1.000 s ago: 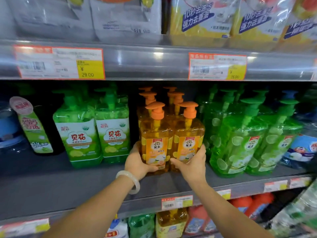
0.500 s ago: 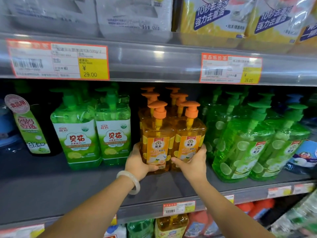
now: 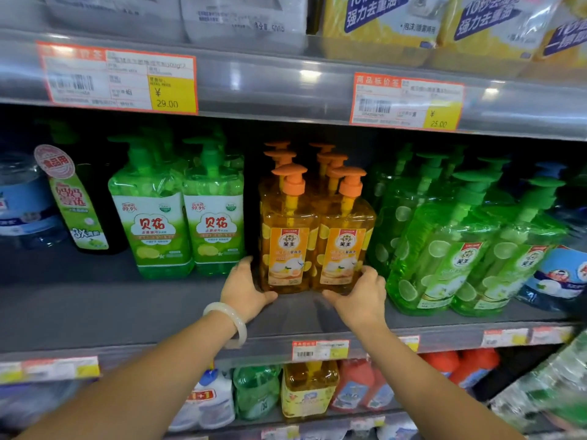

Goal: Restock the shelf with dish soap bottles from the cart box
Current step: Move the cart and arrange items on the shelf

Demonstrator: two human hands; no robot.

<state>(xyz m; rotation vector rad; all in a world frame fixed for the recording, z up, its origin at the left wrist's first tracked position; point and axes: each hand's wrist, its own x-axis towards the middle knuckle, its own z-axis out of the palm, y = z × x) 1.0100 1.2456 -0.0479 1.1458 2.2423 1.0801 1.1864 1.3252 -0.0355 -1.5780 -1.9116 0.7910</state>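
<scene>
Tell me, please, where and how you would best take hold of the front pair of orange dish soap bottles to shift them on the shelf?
Grip the front pair of orange dish soap bottles low on the outer side walls, coming from the open aisle side, as the left hand and right hand do. The bodies are broad and flat-sided, and the thin pump necks look less steady. The green bottles crowd the right flank.

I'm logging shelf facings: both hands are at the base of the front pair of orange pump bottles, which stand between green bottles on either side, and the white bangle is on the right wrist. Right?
Not quite. In the head view the bangle is on the left wrist, not the right. The rest holds: the left hand and right hand are at the base of the orange bottles, with green bottles on either side.
</scene>
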